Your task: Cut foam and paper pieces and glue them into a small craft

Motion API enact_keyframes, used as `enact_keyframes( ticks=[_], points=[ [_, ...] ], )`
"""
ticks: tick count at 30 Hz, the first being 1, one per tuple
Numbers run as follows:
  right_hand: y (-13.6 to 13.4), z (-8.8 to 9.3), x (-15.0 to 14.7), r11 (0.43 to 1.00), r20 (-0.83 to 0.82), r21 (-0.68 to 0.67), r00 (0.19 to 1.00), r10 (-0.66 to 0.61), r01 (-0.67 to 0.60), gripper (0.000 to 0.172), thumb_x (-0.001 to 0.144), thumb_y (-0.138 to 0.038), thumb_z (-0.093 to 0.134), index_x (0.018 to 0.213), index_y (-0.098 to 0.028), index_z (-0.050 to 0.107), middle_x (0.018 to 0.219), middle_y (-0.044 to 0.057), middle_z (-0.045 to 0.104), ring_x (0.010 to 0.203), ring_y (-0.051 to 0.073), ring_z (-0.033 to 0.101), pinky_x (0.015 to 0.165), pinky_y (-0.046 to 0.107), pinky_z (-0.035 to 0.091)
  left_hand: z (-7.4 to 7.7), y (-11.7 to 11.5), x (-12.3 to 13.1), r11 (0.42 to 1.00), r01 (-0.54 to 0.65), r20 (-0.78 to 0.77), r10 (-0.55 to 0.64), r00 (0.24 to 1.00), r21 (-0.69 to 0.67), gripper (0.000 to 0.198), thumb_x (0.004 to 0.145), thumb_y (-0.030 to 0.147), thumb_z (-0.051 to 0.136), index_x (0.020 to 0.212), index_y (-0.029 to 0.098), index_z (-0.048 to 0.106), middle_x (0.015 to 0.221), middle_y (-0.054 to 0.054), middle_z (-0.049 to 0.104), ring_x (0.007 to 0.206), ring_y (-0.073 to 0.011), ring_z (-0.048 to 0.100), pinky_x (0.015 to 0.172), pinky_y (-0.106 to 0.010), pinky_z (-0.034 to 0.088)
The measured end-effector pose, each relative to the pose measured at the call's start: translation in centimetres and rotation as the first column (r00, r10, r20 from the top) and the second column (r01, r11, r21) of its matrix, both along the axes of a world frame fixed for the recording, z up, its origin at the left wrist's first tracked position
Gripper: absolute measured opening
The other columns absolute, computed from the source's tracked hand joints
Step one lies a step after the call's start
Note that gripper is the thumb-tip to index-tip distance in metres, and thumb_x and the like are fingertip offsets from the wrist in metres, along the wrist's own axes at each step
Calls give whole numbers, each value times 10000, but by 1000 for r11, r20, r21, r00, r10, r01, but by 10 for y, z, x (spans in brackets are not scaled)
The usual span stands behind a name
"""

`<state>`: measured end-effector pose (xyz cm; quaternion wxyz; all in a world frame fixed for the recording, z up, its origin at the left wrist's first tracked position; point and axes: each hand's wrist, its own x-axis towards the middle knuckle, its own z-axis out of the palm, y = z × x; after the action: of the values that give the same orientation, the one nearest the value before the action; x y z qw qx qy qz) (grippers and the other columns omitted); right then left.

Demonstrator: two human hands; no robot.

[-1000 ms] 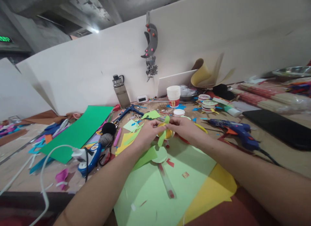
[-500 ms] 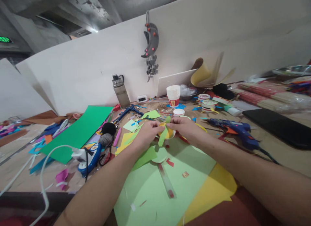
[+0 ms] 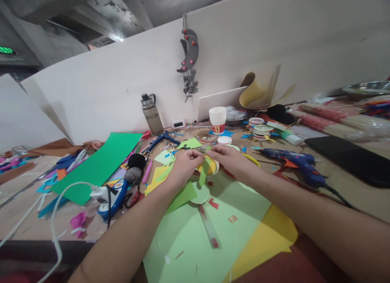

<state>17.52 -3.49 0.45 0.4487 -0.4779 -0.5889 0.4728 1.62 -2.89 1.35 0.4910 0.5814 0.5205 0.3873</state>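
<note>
In front of me, above the pale green paper sheet [image 3: 195, 250], my two hands meet at a small round yellow paper piece [image 3: 214, 166] with a pale rim. A light green paper strip [image 3: 202, 176] crosses it and hangs down toward me. My left hand [image 3: 186, 164] is closed, thumb and fingers pinching at the upper left of the piece. My right hand [image 3: 230, 158] pinches the upper right edge, near the strip's top. Fingers hide the exact grip points. Just below lies a pale green paper disc [image 3: 200, 194], and nearer me a translucent stick [image 3: 209, 228] with a red end.
A blue hot glue gun [image 3: 300, 165] lies to the right beside a black flat case [image 3: 350, 159]. Stacked paper cups [image 3: 217, 119] and a bottle [image 3: 152, 116] stand at the back. On the left are green card [image 3: 100, 165] and a blue power strip [image 3: 114, 197] with a white cable.
The fingertips of both hands have drawn closer together at the strip's top. The yellow piece and the strip's lower end have shifted slightly; both arms are otherwise nearly unmoved.
</note>
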Motion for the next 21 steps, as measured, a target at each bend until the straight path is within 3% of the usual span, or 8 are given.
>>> enact_keyframes(
  ticks=[5,10,17,21],
  points=[
    [6,-4,3,999,-32,19,999,-26,26,266,726,-436,654,666,-204,539,597,-50,502,539,95,436,498,221,346,-5,1,-1,999,48,18,-47,999,-16,202,720,311,718,767,166,585,695,-16,626,526,-108,588,440,-214,489],
    [7,-5,2,989,-109,-136,991,-80,65,247,688,-355,699,615,-207,516,514,-60,479,465,85,419,448,218,347,-5,0,0,997,80,-13,-80,997,-20,163,711,264,702,767,168,583,698,-6,621,524,-96,573,440,-207,486],
    [6,7,7,932,-270,-352,963,-7,-92,180,688,-230,721,624,-178,561,542,-18,580,489,98,537,481,217,486,3,-2,-1,995,83,-5,-83,996,-53,182,672,266,722,758,165,597,691,-4,620,528,-93,555,435,-194,426],
    [4,13,12,914,-292,-376,956,38,-151,175,740,-220,714,637,-172,581,580,4,622,515,101,571,538,234,542,7,-2,-5,994,103,-14,-104,995,-34,204,666,301,721,788,163,634,712,-6,624,546,-92,547,440,-192,380]
  ],
)
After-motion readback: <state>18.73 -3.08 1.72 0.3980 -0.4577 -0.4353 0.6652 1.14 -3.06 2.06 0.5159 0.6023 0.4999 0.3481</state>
